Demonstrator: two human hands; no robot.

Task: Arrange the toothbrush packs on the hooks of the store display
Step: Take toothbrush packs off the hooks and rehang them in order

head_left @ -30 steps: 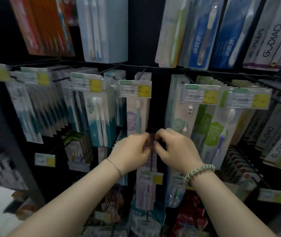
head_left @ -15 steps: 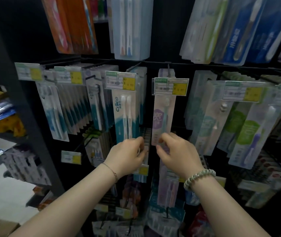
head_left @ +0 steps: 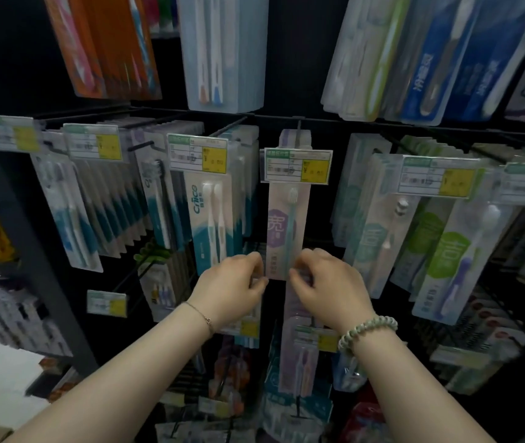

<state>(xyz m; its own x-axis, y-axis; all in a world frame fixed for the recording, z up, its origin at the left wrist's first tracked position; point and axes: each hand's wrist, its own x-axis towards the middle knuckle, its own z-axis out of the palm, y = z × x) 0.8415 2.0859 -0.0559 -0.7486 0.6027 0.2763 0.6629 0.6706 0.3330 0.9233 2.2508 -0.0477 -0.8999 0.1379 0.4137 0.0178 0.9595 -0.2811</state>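
Light: we see it dim and cool; the display backing (head_left: 286, 75) is near black.
Blur: we find the price tags (head_left: 298, 166) smeared, the lower packs (head_left: 296, 410) soft.
Edges: we see wide-angle bowing.

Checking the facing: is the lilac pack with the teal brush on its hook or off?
On: the lilac pack hangs upright from the hook; left hand and right hand pinch its bottom corners.

One head-worn view only: near the store display (head_left: 286, 75), facing it square, perhaps tilted slightly down; far edges bend.
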